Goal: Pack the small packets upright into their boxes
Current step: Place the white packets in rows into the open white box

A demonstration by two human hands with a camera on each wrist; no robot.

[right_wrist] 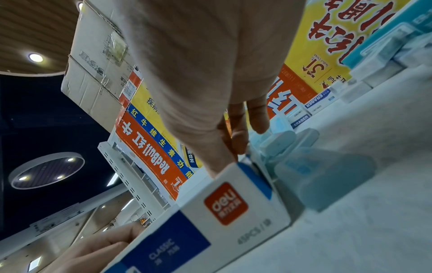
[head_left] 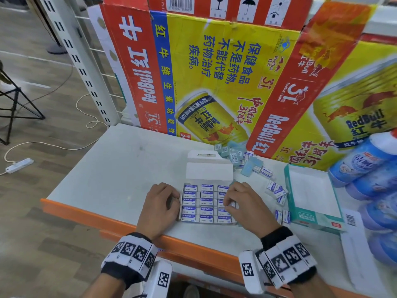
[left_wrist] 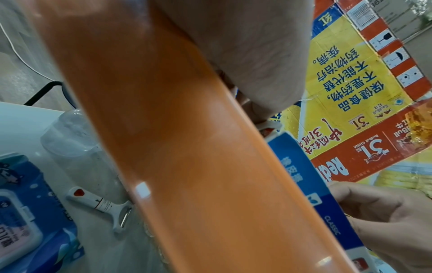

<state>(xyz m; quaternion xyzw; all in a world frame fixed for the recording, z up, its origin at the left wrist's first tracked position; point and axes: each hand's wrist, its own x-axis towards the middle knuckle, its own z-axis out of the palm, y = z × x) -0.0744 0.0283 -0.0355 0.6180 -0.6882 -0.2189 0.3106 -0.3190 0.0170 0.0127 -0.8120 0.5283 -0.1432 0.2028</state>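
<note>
Head view: the eraser box (head_left: 206,203) sits near the table's (head_left: 120,164) front edge, lid flap up, rows of eraser packets (head_left: 207,193) standing inside. My left hand (head_left: 160,204) curls against its left wall, steadying it. My right hand (head_left: 245,203) pinches a packet in the right-hand column. Loose packets (head_left: 277,190) and an empty teal box (head_left: 311,196) lie to the right.

Left wrist view: mostly the table's orange edge (left_wrist: 187,147); the left fingers are hidden.

Right wrist view: the right fingers (right_wrist: 238,136) reach down behind the box front. I judge the packet should be pressed straight down, label aligned, box braced.
</note>
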